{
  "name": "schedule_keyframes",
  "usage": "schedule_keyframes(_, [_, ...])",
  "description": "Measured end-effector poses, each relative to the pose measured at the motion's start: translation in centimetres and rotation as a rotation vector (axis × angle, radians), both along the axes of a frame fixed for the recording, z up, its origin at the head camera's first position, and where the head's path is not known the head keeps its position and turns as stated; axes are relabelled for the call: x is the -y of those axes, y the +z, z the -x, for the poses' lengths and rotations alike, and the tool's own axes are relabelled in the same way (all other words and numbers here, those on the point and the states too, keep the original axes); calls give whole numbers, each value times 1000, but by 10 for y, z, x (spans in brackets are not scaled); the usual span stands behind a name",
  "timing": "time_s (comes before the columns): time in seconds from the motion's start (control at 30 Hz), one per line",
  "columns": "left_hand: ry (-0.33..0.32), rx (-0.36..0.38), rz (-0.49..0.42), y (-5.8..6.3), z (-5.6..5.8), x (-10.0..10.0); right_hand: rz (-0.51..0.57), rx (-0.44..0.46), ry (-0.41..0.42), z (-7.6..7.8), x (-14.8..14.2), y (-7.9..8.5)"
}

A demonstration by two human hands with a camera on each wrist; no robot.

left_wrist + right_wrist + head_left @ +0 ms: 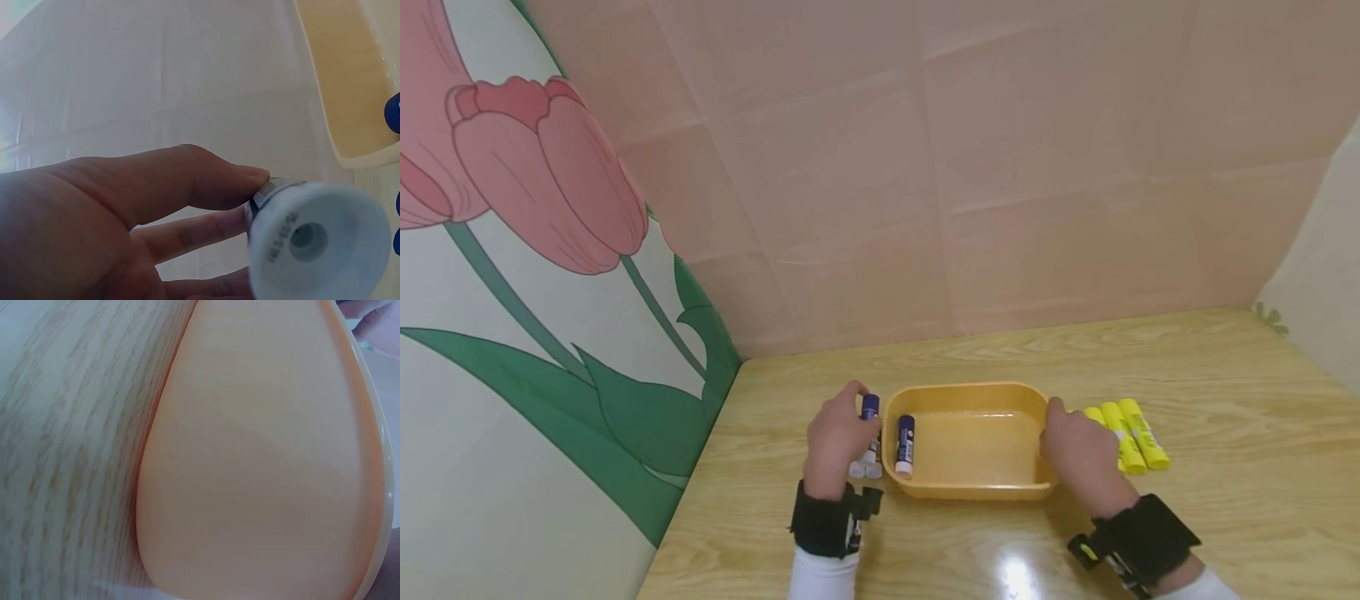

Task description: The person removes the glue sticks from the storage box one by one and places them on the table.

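My left hand (841, 432) pinches a glue stick (870, 406) with a dark blue cap, just left of the yellow tray (970, 493). Its round white base (319, 247) faces the camera in the left wrist view, with thumb and fingers on the barrel. White ends of other glue sticks (865, 470) show beneath that hand, partly hidden. Inside the tray, one blue-and-white glue stick (905, 446) lies along the left wall. My right hand (1082, 454) grips the tray's right rim, and the tray wall (250, 450) fills much of the right wrist view.
Several bright yellow sticks (1142, 433) lie side by side to the right of the tray, partly behind my right hand. A pinkish-brown sheet (940, 208) hangs behind the wood-grain table (1247, 417). A panel with printed tulips (550, 167) borders the left side.
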State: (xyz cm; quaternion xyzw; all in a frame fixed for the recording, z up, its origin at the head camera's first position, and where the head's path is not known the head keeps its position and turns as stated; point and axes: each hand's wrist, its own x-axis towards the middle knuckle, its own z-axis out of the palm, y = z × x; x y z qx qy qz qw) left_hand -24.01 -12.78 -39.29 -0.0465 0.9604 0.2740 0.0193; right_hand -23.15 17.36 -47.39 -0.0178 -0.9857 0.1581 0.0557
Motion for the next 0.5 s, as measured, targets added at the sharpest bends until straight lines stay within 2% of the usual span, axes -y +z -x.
schedule_keyframes(0.5, [38, 20, -16, -4, 3, 11, -5, 25, 9, 0, -1, -1])
